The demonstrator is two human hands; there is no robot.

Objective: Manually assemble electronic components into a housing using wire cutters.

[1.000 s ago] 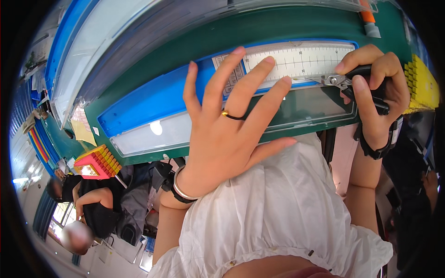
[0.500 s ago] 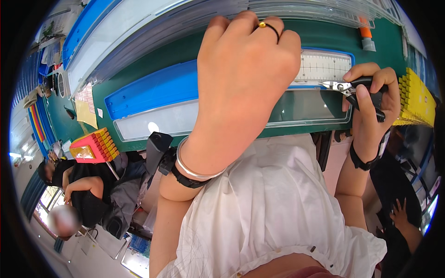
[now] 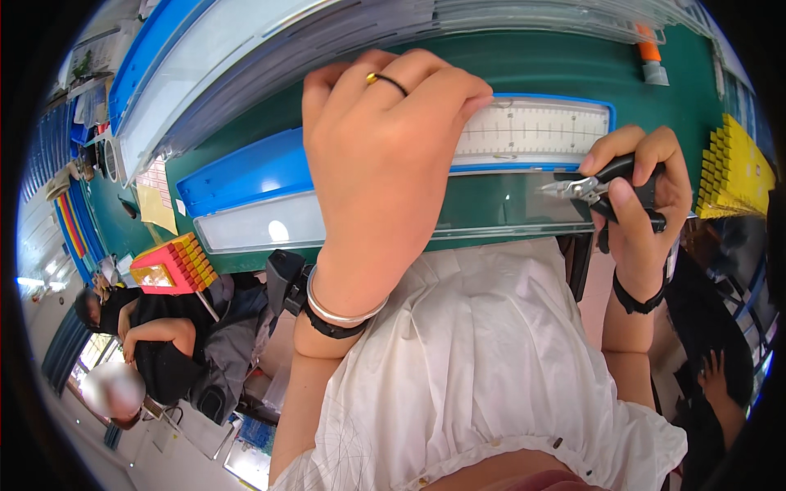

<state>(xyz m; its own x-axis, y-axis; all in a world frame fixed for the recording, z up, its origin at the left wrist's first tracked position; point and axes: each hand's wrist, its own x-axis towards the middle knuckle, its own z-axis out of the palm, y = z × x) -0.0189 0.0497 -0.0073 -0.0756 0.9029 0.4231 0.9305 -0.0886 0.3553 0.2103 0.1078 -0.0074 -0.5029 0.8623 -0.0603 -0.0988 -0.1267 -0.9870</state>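
My left hand (image 3: 385, 147) is held over the middle of a long blue case (image 3: 246, 173), back of the hand up. Its fingers curl and its thumb and forefinger press together by the case's far rim; whatever is between them is hidden. In my right hand (image 3: 643, 192), a pair of small cutting pliers (image 3: 583, 189) with black handles points its metal jaws left, over the case's near right edge. A white panel with a printed scale (image 3: 536, 129) lies in the right part of the case. The clear lid (image 3: 483, 209) extends from the case toward me.
Clear plastic cases (image 3: 327, 49) line the back of the green table (image 3: 565, 61). An orange-capped tube (image 3: 649, 53) lies at back right. A yellow block (image 3: 737, 170) is at right, a red-and-yellow block (image 3: 173, 263) at left. People sit on both sides.
My left hand has moved left and a little nearer, uncovering more of the scale panel. My right hand has lowered the cutting pliers slightly toward me and left.
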